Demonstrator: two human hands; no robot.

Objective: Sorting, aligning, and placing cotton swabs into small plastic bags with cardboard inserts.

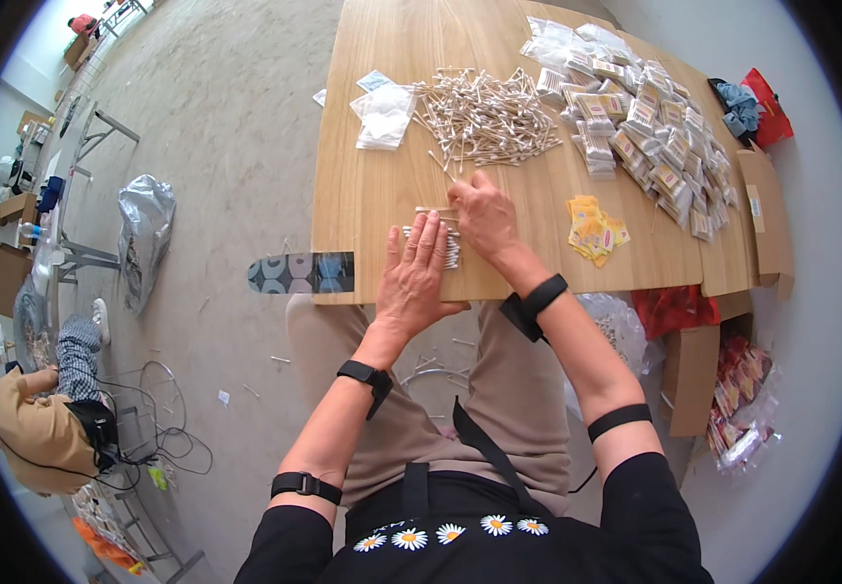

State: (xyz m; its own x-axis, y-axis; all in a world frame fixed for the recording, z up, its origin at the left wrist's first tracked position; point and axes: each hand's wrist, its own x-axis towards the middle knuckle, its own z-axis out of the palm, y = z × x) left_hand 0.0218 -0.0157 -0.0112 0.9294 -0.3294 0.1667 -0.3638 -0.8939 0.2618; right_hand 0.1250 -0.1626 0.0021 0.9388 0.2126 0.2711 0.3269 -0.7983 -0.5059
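My left hand [414, 282] lies flat with its fingers stretched out over a small row of cotton swabs [453, 251] near the table's front edge. White tips stick out on both sides of its fingers. Just to the right, my right hand [486, 216] is closed in a pinch on a cotton swab at the near side of a large loose heap of cotton swabs [484, 117]. Its fingertips are partly hidden. Another swab [434, 209] lies crosswise beyond the left fingertips.
Clear plastic bags [385, 117] lie left of the heap. Yellow printed cards [593, 230] are spread at the right, below a big mound of filled swab packets [659, 136]. A patterned strip [333, 273] overhangs the left edge. A co-worker [46, 428] sits far left.
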